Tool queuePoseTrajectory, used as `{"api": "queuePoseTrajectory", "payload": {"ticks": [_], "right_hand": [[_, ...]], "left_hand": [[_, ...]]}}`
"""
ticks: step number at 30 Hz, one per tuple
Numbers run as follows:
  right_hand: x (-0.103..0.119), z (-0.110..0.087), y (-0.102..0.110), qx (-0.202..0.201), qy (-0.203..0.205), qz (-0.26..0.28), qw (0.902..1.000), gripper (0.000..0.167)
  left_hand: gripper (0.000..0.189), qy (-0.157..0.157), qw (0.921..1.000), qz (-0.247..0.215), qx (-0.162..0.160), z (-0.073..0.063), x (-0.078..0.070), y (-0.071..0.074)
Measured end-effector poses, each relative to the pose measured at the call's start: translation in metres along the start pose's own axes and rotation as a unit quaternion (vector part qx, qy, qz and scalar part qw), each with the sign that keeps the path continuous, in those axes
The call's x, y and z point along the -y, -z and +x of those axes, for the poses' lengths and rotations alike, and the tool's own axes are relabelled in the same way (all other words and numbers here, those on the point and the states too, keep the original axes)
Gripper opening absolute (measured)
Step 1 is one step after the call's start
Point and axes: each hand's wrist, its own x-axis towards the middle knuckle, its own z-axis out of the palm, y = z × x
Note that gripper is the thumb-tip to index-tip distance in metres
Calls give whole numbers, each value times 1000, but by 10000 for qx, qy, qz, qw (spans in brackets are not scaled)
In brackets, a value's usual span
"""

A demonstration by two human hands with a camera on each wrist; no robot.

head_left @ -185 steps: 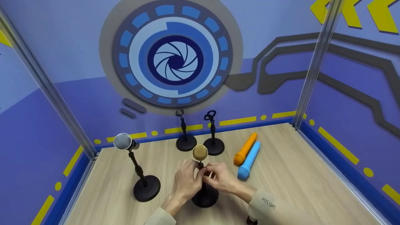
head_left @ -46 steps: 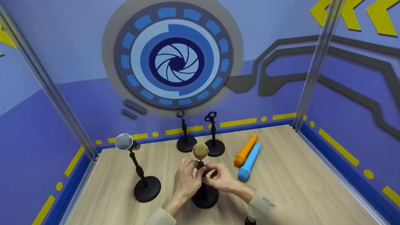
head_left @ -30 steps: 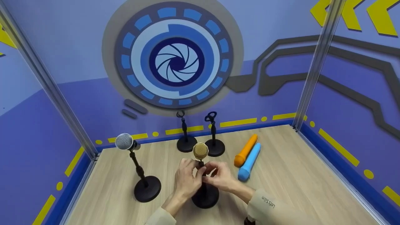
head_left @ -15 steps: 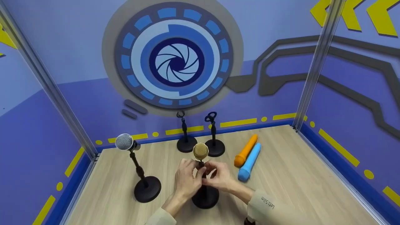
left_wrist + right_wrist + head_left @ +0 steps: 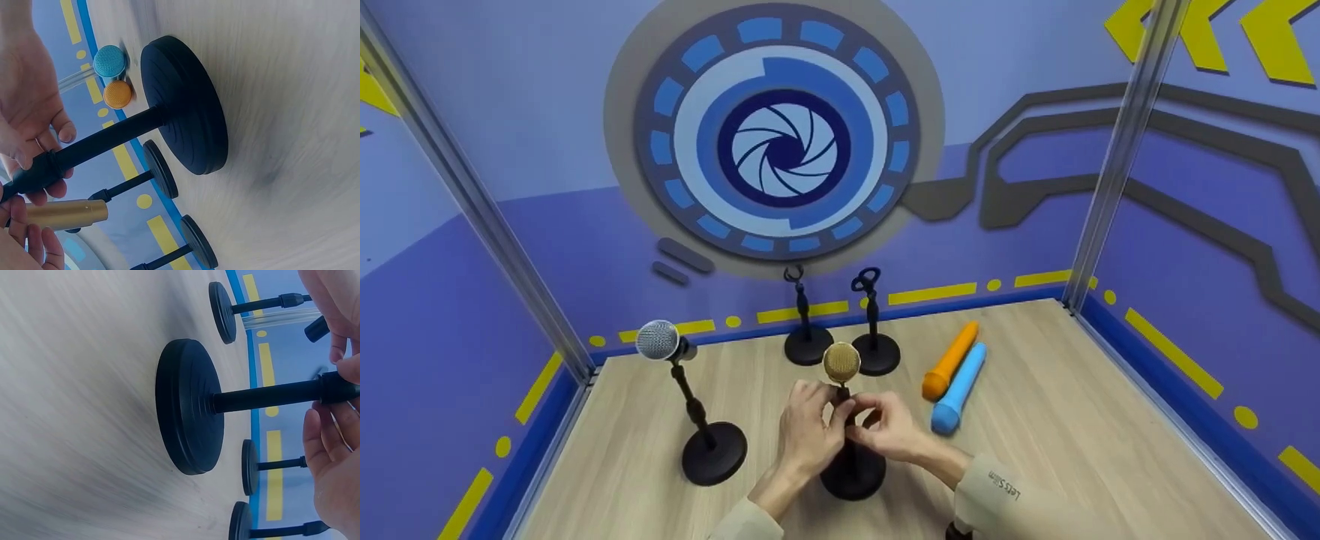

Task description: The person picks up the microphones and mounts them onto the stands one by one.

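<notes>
A gold-headed microphone (image 5: 841, 362) sits on top of a black desk microphone stand (image 5: 853, 480), which is upright on the table. My left hand (image 5: 812, 427) holds the upper shaft from the left, just below the microphone head. From the right, the thumb and fingers of my right hand (image 5: 891, 427) grip the shaft around its thicker collar (image 5: 334, 387). In the left wrist view the gold microphone handle (image 5: 67, 214) shows behind the shaft, beside my left fingers. The clip at the top of this stand is largely hidden by my hands.
A silver-headed microphone (image 5: 658, 340) is on another black stand (image 5: 712, 454) at left. Two stands, one with an open clip (image 5: 808, 345), one with a ring clip (image 5: 874, 352), stand behind. An orange microphone (image 5: 950, 361) and a blue microphone (image 5: 958, 388) lie at right.
Both hands stay at the same stand. Since the oldest frame the gold microphone head appears slightly higher, and the right fingers have shifted a little on the shaft. Everything else stays put.
</notes>
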Motion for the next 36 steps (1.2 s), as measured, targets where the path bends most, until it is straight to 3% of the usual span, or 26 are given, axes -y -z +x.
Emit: {"api": "queuePoseTrajectory", "payload": {"ticks": [11,20,24,30,36], "right_hand": [[0,3,-5,-632,221,-306,9973,22],[-2,5,-10,-992,-182,-528,9935,24],[-3,4,-9,-825,-223,-554,9948,26],[-1,1,-2,-214,-124,-198,9995,32],[0,-1,2,91,39,-8,10000,27]], "left_hand": [[18,-28,10000,-57,-31,0,0,0],[19,-1,10000,-61,-59,0,1,-1],[18,-30,10000,-73,-58,0,0,-1],[19,-48,10000,-59,-51,0,0,-1],[19,-29,10000,-66,-31,1,0,-1]]}}
